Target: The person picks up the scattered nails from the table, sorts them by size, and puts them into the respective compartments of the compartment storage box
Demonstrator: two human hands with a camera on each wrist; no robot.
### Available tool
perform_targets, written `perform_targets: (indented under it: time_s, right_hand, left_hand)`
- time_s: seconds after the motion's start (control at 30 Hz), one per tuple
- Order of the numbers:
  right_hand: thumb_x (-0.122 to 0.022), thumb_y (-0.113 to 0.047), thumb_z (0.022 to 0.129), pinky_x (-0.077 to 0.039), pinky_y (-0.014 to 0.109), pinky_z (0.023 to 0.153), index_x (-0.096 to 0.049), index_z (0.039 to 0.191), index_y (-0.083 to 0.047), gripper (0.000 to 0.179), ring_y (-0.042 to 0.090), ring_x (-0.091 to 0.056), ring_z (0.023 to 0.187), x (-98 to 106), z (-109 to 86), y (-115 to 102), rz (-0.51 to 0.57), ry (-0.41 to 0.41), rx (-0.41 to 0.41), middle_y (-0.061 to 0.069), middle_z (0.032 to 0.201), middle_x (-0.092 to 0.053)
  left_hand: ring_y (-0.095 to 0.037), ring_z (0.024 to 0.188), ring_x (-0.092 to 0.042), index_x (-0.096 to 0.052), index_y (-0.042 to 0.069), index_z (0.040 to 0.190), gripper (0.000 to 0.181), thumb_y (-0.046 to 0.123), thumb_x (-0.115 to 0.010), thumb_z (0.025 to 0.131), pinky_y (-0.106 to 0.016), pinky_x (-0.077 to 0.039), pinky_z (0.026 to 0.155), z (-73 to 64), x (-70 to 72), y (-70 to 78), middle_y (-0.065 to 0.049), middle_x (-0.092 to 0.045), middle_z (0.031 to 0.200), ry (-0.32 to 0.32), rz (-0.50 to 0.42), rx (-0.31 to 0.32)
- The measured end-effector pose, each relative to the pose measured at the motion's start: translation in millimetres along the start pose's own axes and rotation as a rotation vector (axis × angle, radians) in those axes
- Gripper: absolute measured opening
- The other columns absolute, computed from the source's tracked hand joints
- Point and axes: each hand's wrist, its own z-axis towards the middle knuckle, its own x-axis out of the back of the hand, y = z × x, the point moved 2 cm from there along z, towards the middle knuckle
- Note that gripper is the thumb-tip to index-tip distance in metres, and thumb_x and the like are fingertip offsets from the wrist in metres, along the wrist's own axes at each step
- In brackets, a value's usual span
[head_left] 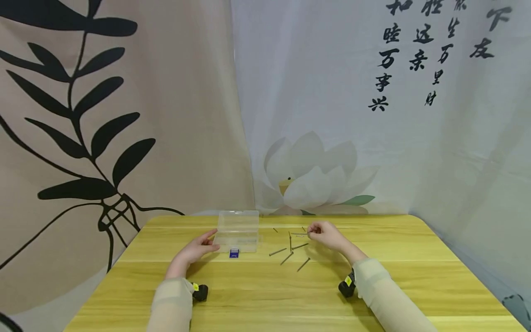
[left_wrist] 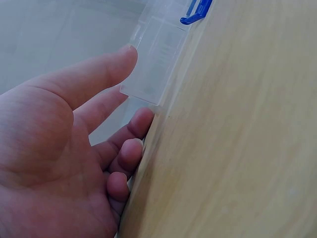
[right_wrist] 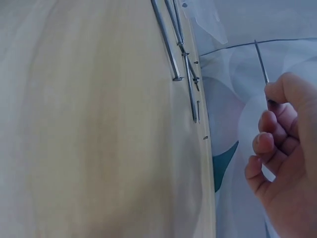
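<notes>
The table (head_left: 265,295) spans the bottom of the frame, before the curtain (head_left: 186,115). On it, left of lower centre, sits the box (head_left: 238,221), the left hand (head_left: 197,250) at its left side. Right of the box lie nails (head_left: 303,264); the right hand (head_left: 327,236) is at their upper right.

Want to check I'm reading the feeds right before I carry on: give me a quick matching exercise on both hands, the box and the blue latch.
Column one:
1. Right hand
2. Left hand
3. Clear box
4. Blue latch

Column two:
A. Has its lid raised open
B. On the near side of the box
C. At the left end of the box
D. Pinches a nail

Right pairs: 1-D, 2-C, 3-A, 4-B.
</notes>
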Motion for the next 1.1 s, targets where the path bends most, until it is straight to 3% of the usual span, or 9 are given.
perform_targets:
  time_s: [1.1]
  right_hand:
    - [-0.06,-0.009,0.093,-0.044,0.03,0.064,-0.066,0.095,-0.004,0.008,0.015,-0.049,0.07,-6,25.0,-30,0.009,-0.026,0.073,0.001,0.082,-0.06]
  left_hand:
    - [-0.04,0.125,-0.04,-0.032,0.009,0.152,0.07,0.027,-0.067,0.093,-0.059,-0.032,0.102,1.5,-0.8,-1.4,-0.026,-0.043,0.137,0.013,0.002,0.025]
